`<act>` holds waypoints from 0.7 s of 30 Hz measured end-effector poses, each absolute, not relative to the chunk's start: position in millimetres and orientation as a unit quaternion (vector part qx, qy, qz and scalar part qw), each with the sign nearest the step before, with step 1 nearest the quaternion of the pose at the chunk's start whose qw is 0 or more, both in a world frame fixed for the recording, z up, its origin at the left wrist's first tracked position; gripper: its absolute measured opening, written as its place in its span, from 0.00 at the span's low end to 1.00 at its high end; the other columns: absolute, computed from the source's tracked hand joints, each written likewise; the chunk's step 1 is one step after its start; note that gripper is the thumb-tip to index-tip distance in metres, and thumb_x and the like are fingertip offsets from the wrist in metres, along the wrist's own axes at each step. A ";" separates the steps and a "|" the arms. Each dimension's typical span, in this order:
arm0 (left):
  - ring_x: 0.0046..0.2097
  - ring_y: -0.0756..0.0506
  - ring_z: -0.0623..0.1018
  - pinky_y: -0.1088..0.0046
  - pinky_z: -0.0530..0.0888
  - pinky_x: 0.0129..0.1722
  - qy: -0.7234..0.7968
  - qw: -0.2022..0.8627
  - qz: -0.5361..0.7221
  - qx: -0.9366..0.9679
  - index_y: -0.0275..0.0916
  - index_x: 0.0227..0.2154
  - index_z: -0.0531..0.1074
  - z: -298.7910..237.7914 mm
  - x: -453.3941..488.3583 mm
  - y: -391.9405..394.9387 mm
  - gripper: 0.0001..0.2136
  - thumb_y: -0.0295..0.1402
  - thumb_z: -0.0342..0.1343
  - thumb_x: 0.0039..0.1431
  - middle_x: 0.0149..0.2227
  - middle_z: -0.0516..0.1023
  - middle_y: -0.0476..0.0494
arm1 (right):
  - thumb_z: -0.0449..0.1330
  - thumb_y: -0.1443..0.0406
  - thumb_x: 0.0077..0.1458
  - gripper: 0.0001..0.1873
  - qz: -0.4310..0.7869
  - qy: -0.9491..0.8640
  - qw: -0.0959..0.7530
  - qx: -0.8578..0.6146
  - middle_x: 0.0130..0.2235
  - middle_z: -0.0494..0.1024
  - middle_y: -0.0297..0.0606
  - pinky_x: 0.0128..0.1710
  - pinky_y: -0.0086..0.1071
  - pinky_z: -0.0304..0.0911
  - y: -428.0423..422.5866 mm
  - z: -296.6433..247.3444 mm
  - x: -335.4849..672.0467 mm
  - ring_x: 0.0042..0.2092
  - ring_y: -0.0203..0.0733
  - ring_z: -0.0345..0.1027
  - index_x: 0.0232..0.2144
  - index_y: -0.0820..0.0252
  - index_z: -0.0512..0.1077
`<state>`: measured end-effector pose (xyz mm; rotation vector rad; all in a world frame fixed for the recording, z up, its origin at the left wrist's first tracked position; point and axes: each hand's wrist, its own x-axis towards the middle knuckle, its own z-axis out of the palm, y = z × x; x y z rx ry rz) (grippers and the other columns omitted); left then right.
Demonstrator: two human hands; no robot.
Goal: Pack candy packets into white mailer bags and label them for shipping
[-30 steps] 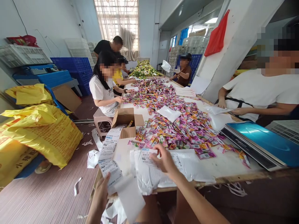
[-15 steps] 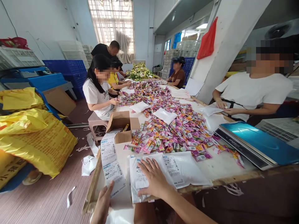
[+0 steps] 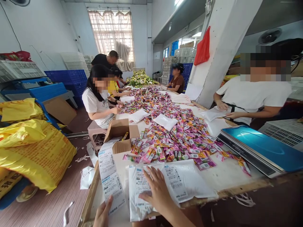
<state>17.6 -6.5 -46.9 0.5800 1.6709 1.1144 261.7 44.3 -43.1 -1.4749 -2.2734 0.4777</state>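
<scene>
My left hand (image 3: 103,210), at the table's front left, pinches the lower end of a strip of printed shipping labels (image 3: 109,171). The strip runs back toward an open cardboard box (image 3: 121,146). My right hand (image 3: 156,189) lies with fingers spread on a white mailer bag (image 3: 136,206) that bears a label. Partly under that bag and to its right is a second white mailer bag (image 3: 199,181), also labelled. Behind both bags spreads a big heap of small purple and orange snack packets (image 3: 175,138).
Two more white mailers (image 3: 165,121) rest on the heap. A blue-topped scale (image 3: 258,145) stands at the right. A co-worker in white (image 3: 255,94) handles a bag there; several others sit or stand along the table. Yellow sacks (image 3: 35,148) are at the left.
The view has shifted slightly, so the table sits a little lower and further left. My right hand stays on the mailer bag and my left keeps the label strip.
</scene>
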 end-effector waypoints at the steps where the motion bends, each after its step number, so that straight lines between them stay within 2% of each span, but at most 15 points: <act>1: 0.44 0.30 0.80 0.55 0.77 0.42 0.702 0.497 0.454 0.232 0.40 0.25 0.76 -50.5 16.7 -5.2 0.15 0.47 0.58 0.49 0.27 0.82 0.40 | 0.56 0.44 0.52 0.43 0.163 -0.804 0.197 -0.537 0.66 0.50 0.38 0.64 0.52 0.36 44.4 -43.8 263.8 0.66 0.54 0.41 0.64 0.50 0.50; 5: 0.50 0.32 0.77 0.58 0.76 0.45 0.717 0.495 0.440 0.219 0.44 0.25 0.75 -57.8 16.8 -0.2 0.10 0.45 0.59 0.49 0.29 0.83 0.43 | 0.49 0.42 0.55 0.39 0.150 -0.804 0.197 -0.540 0.65 0.54 0.38 0.63 0.54 0.39 49.1 -48.5 271.6 0.65 0.55 0.44 0.64 0.48 0.50; 8: 0.50 0.32 0.77 0.58 0.75 0.47 0.720 0.495 0.439 0.211 0.42 0.27 0.75 -52.7 21.1 0.9 0.09 0.43 0.59 0.50 0.31 0.83 0.41 | 0.47 0.43 0.57 0.34 0.155 -0.795 0.200 -0.551 0.61 0.62 0.39 0.59 0.51 0.47 63.7 -48.1 279.5 0.61 0.53 0.53 0.61 0.49 0.57; 10: 0.49 0.33 0.77 0.58 0.74 0.48 0.711 0.503 0.442 0.214 0.38 0.30 0.75 -46.8 24.2 0.6 0.11 0.42 0.58 0.52 0.33 0.83 0.38 | 0.47 0.45 0.59 0.28 0.153 -0.774 0.199 -0.582 0.53 0.70 0.41 0.54 0.47 0.53 79.7 -47.6 287.0 0.55 0.51 0.60 0.53 0.52 0.67; 12: 0.47 0.34 0.79 0.61 0.75 0.47 0.696 0.516 0.449 0.220 0.36 0.32 0.75 -42.8 25.9 0.0 0.12 0.41 0.57 0.53 0.34 0.83 0.37 | 0.47 0.47 0.60 0.24 0.143 -0.756 0.189 -0.611 0.45 0.74 0.41 0.50 0.44 0.56 97.3 -50.1 294.8 0.49 0.49 0.64 0.42 0.55 0.73; 15: 0.45 0.36 0.80 0.65 0.76 0.43 0.677 0.543 0.449 0.213 0.36 0.34 0.75 -43.5 25.1 -0.5 0.12 0.40 0.58 0.53 0.36 0.83 0.38 | 0.48 0.48 0.60 0.23 0.119 -0.751 0.181 -0.624 0.42 0.73 0.41 0.48 0.41 0.56 117.1 -59.0 302.3 0.46 0.48 0.64 0.36 0.57 0.74; 18: 0.45 0.35 0.80 0.64 0.77 0.39 0.665 0.559 0.445 0.219 0.35 0.36 0.74 -49.1 23.0 -0.8 0.15 0.42 0.60 0.51 0.36 0.83 0.37 | 0.47 0.49 0.60 0.22 0.102 -0.741 0.182 -0.639 0.43 0.73 0.42 0.48 0.40 0.55 123.3 -66.8 303.4 0.47 0.49 0.64 0.37 0.57 0.73; 21: 0.43 0.33 0.80 0.63 0.77 0.37 0.669 0.540 0.447 0.246 0.34 0.34 0.75 -51.6 23.2 -1.8 0.17 0.45 0.60 0.49 0.33 0.83 0.37 | 0.47 0.50 0.61 0.21 0.104 -0.731 0.183 -0.649 0.42 0.74 0.43 0.47 0.40 0.54 119.9 -68.2 301.8 0.46 0.49 0.65 0.38 0.58 0.71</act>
